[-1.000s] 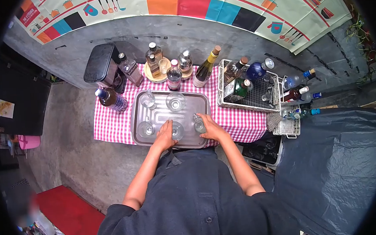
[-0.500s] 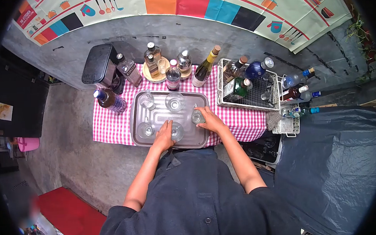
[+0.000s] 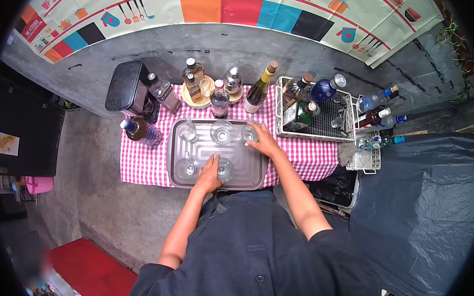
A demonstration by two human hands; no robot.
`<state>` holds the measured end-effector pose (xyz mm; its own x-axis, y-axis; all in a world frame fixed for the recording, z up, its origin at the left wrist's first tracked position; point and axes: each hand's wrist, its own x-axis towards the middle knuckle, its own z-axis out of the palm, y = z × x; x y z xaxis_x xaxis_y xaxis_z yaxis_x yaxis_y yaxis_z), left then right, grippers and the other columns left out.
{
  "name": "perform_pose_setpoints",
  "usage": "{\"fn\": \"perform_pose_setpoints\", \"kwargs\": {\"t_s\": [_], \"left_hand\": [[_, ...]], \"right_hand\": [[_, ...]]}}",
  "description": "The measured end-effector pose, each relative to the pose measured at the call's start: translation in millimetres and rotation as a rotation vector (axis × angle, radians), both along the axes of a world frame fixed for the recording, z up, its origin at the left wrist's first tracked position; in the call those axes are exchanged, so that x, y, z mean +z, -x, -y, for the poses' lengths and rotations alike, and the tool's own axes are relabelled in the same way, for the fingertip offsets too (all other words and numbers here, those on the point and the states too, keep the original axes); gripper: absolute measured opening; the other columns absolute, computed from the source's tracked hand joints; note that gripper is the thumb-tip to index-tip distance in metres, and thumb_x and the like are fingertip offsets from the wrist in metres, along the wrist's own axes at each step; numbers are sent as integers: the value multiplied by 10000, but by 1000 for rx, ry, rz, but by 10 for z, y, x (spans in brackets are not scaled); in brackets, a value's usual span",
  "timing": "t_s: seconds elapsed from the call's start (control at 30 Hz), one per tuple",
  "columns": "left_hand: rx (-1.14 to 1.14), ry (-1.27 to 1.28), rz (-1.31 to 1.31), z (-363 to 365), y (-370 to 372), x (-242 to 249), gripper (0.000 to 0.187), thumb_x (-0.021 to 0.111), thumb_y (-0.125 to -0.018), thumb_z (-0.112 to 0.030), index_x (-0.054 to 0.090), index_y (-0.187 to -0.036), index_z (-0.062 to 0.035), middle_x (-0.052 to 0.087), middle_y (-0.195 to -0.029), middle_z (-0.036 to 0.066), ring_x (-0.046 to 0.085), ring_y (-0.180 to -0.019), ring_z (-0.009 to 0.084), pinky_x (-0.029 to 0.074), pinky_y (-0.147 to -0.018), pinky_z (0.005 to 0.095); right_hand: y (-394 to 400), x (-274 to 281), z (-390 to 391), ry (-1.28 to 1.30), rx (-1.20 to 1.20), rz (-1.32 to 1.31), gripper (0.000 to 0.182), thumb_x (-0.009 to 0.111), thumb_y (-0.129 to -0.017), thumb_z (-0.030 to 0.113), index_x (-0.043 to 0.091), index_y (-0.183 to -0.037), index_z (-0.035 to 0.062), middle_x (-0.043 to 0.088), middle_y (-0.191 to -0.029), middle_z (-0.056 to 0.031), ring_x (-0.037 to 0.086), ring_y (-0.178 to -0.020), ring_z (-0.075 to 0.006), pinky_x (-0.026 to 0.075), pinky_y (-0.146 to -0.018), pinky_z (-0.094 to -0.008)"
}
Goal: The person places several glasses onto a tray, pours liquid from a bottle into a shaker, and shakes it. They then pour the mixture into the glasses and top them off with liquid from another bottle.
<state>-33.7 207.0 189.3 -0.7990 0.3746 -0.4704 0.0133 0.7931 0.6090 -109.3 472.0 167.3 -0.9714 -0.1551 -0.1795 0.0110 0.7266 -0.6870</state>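
I see over the feed that the right hand (image 3: 265, 142) grasps a glass mug (image 3: 247, 133) by its side at the far right corner of the serving tray (image 3: 249, 170), probably so it stays upright. The left hand (image 3: 208, 177) rests against a round glass (image 3: 225, 170) near the tray's front edge; I cannot tell whether it grips. The raised rim likely guards both glasses on the cloth-covered desk (image 3: 308, 156).

Your right hand (image 3: 265, 142) is now farther from your body than a second ago, and the small glass (image 3: 248, 134) in it is farther up too. It no longer sits on the near half of the tray (image 3: 249, 170). Now it is near the far edge, beside the wide glass (image 3: 222, 132).
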Motion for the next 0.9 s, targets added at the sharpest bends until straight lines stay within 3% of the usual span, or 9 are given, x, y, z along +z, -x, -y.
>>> {"fn": "perform_pose_setpoints", "kwargs": {"t_s": [0.57, 0.9], "left_hand": [[-7, 8, 6, 12, -9, -29, 1020, 800, -685, -145, 200, -1506, -70, 184, -1567, 214, 203, -1452, 338, 237, -1136, 528], [-16, 23, 17, 8, 2, -40, 1026, 803, -692, -152, 187, -1509, -74, 170, -1569, 220, 195, -1454, 341, 225, -1132, 559]], "right_hand": [[63, -68, 7, -16, -55, -42, 872, 853, -677, 282, 397, -1417, 212, 493, -1188, -160, 522, -1157, -379, 458, -982, -434], [26, -4, -59, -11, -4, 19, 869, 855, -675, 288, 399, -1405, 168, 463, -1291, -196, 499, -1207, -397, 437, -1016, -437]]}}
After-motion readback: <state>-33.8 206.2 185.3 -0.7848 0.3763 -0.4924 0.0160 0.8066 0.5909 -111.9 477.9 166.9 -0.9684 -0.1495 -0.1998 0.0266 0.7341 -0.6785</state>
